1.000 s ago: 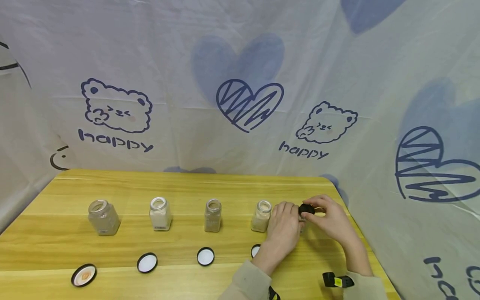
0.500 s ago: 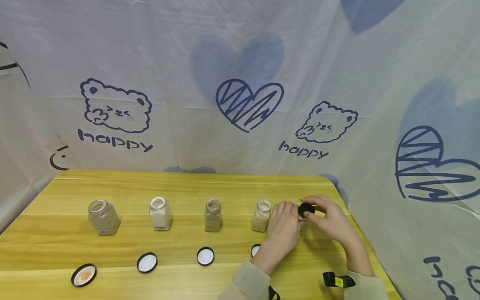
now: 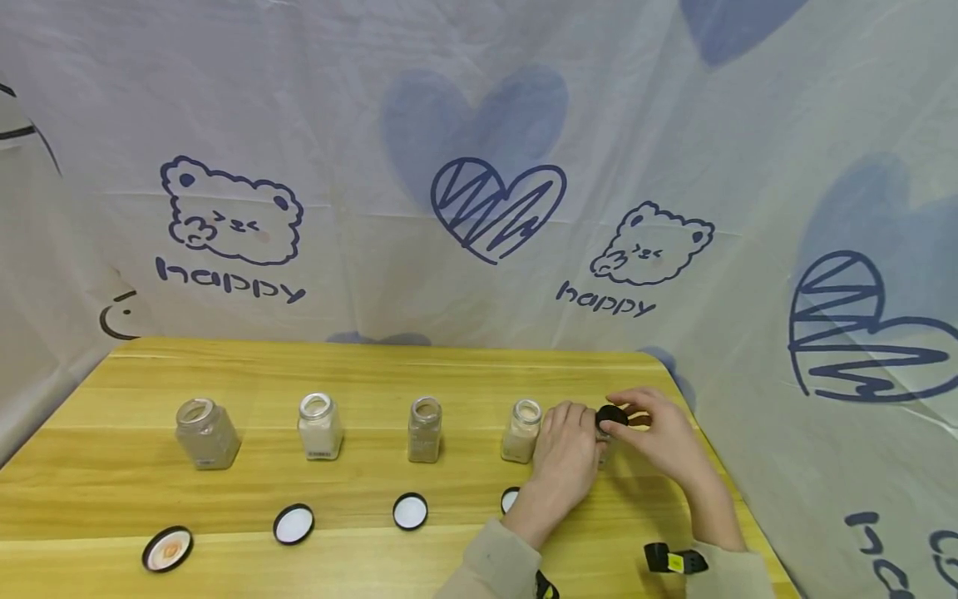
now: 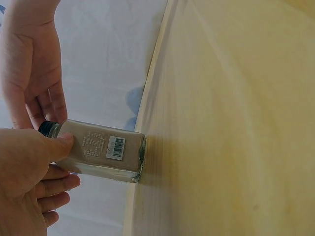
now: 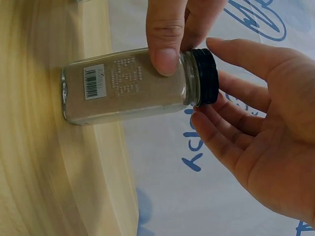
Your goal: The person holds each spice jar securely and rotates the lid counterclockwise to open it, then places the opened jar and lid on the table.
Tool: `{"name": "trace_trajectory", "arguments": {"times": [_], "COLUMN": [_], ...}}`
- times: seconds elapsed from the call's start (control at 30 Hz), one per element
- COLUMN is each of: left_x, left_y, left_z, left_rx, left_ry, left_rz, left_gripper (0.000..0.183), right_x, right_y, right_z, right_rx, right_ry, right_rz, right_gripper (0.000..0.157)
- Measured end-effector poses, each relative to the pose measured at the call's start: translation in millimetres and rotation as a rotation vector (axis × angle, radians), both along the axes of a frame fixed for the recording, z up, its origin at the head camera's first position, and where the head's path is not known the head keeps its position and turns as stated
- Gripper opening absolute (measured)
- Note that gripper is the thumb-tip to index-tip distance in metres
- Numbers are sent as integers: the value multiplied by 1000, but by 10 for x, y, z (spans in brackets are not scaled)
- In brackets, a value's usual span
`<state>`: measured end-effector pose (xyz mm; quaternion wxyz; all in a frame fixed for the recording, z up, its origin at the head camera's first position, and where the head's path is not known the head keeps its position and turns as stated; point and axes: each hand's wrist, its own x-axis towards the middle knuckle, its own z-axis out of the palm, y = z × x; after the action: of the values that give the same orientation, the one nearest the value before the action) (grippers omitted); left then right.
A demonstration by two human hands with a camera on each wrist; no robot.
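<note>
At the right of the table in the head view, my left hand (image 3: 566, 453) grips an upright square glass jar filled with beige powder. The jar (image 5: 133, 88) shows a barcode label in the right wrist view, and its base stands on the table. A black screw lid (image 5: 206, 77) sits over its neck, with some of the glass rim showing below. My right hand (image 3: 662, 437) holds this lid by its edge between thumb and fingers. In the head view, the left hand hides most of the jar.
A row of lidless glass jars stands to the left: a wide one (image 3: 208, 437), then a pale one (image 3: 320, 433), a brownish one (image 3: 425, 433) and one (image 3: 520, 434) beside my left hand. Several black-rimmed lids (image 3: 410, 512) lie in front, white insides up. Printed cloth (image 3: 359, 191) hangs behind.
My right fingers shift slightly around the lid, opening a little at the far side. The left hand, jar and everything else hold still.
</note>
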<state>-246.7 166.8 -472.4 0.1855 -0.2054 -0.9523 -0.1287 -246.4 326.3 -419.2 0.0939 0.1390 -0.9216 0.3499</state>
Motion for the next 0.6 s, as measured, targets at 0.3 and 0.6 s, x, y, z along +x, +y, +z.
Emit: {"name": "trace_trajectory", "arguments": {"times": [0.3,0.6], "left_x": [-6,-9], "left_y": [9,8], "left_z": [-7,-2], "left_rx": [8,9], "left_ry": [19,-12], "left_rz": [-3,-3], "left_gripper": [42,45], "right_x": [-5,18], "right_y": [-18,-18], "right_z": [-23,-4], "right_rx": [31,6], "right_ry": [10,2], "right_rz": [8,81], "right_gripper": [31,33]}}
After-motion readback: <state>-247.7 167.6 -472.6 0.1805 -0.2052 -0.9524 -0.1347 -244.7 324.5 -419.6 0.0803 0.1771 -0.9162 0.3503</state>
